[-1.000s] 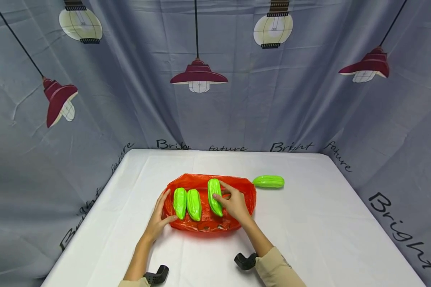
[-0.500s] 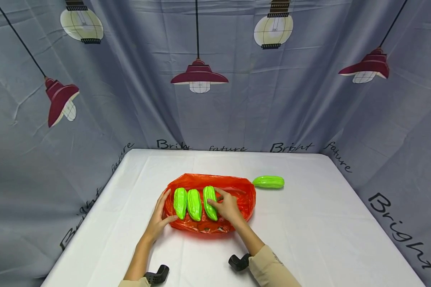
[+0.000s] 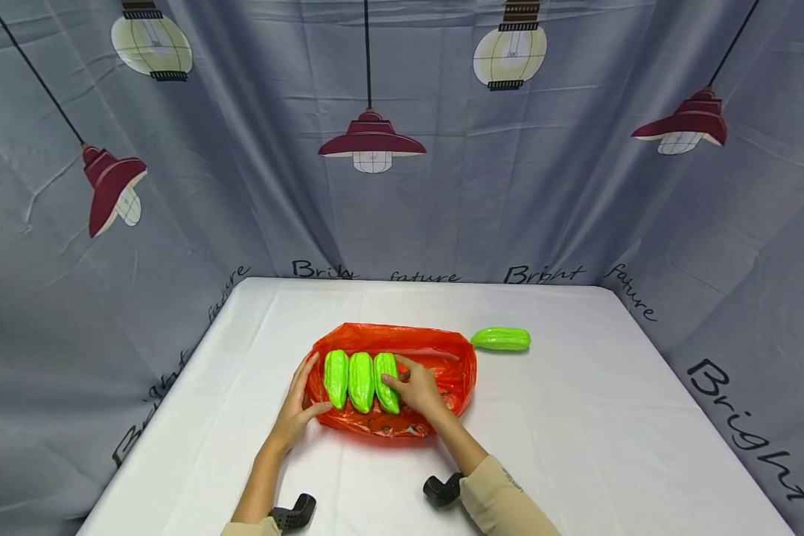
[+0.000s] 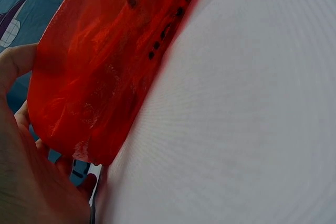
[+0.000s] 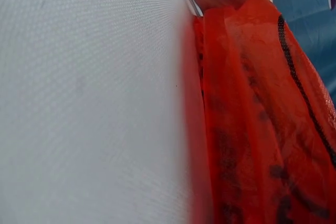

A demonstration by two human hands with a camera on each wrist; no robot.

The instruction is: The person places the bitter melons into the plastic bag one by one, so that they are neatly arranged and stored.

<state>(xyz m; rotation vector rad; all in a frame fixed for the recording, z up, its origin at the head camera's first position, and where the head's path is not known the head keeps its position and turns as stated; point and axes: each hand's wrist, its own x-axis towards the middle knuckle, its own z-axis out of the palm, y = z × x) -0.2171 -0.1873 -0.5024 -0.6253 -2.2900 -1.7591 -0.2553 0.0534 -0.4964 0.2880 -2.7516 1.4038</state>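
A red plastic bag (image 3: 435,348) lies spread open on the white table like a shallow basin. Three bright green ridged gourds show inside it: the left gourd (image 3: 336,380), the middle gourd (image 3: 361,383) and the right gourd (image 3: 386,380), side by side. My right hand (image 3: 414,383) holds the right gourd between thumb and fingers, close beside the middle one. At the bag's left end, my left hand (image 3: 293,406) holds the rim, thumb reaching over toward the left gourd. In the left wrist view its fingers wrap behind the red plastic (image 4: 94,72).
Another green gourd (image 3: 501,339) lies on the white table (image 3: 576,417), just right of the bag's far corner. A grey-blue curtain (image 3: 442,216) with printed lamps surrounds the back and sides. Black wrist devices sit on both forearms, near the front edge of the view.
My right hand has moved left and slightly toward me with its gourd, from apart to right beside the middle gourd. The left hand has stayed at the bag's rim.
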